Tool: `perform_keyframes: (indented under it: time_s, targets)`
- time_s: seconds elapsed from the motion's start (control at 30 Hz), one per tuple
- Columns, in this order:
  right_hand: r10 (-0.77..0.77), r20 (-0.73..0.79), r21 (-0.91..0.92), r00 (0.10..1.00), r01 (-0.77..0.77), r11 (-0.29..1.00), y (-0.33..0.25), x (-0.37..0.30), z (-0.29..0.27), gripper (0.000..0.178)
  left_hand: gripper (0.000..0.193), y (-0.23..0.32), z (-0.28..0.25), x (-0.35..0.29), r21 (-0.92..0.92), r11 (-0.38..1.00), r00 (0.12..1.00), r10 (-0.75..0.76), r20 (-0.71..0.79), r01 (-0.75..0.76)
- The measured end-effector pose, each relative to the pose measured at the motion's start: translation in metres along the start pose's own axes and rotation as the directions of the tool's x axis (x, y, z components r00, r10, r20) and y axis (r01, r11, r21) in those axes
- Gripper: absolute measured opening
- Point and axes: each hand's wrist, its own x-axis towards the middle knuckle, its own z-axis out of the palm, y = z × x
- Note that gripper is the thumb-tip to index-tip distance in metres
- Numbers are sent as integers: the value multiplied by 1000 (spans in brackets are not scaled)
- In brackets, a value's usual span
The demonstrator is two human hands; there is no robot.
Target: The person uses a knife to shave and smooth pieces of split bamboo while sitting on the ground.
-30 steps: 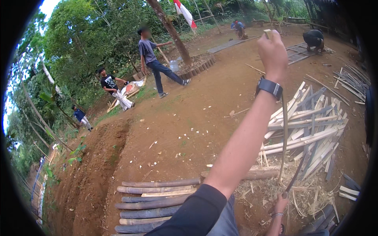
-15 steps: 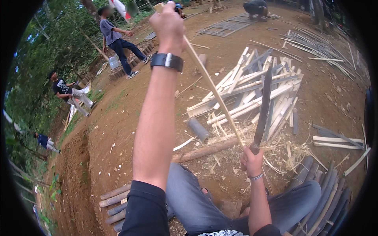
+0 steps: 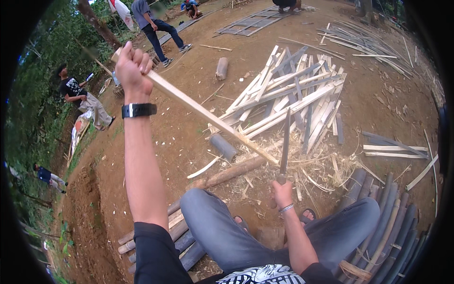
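A: Left side first. State of the left hand (image 3: 130, 68)?

B: Raised, with its grip clamped round the upper end of a pale bamboo strip (image 3: 208, 116). The strip slopes down to the right, and its lower end meets the log (image 3: 231, 171) lying on the ground ahead of the knees.

A: How will the strip handle?

B: By my judgement it is light, stiff along its length and somewhat springy. Split edges are likely sharp and splintery. Hold it near the top end, as now, well away from the blade.

A: Right side?

B: The right hand (image 3: 283, 194) has its grip clamped on the handle of a machete (image 3: 285, 144). The blade stands nearly upright, just beside the lower end of the strip. Whether the edge touches the strip I cannot tell.

A: Surroundings?

B: At the left edge of the ground there is an earth bank with people beyond it. Dark bamboo poles (image 3: 184, 236) lie under the left thigh. Shavings (image 3: 326, 165) litter the ground past the log, and a heap of split slats (image 3: 293, 99) lies behind them. More poles (image 3: 392, 222) lie on the right.

A: Obstructions?

B: The knees and a sandalled foot (image 3: 307, 216) sit close beneath the blade.
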Motion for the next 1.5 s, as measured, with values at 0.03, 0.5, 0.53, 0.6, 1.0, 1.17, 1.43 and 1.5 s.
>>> perform_keyframes:
  time_s: [0.03,0.5,0.53,0.6,1.0,1.17,1.43,1.5]
  targets:
    - [-9,20,50,1000,8,999,-14,-6,4,23,37,6,-17,-9,-14,1000,1000,-2,30,2]
    - [-69,297,-226,953,140,964,-20,-36,61,39,43,25,-4,-44,64,996,990,67,-126,-59]
    - [-46,323,-237,945,128,963,-20,-39,59,39,42,25,6,-43,72,995,989,83,-123,-75]
    - [-44,362,-289,931,157,944,-22,-43,54,35,43,20,22,-38,77,994,991,81,-102,-73]
    - [-394,269,-775,879,441,453,-50,-35,2,36,41,6,70,-22,124,992,999,6,-50,0]
    - [-345,377,-509,860,503,698,-44,-37,10,35,40,2,77,-28,169,984,997,58,44,-64]
    - [-69,391,-32,918,88,996,-30,-59,31,37,48,-7,86,-40,44,989,980,135,146,-143]
    - [-67,393,7,917,70,998,-27,-56,34,43,51,-11,86,-44,87,988,983,118,141,-131]
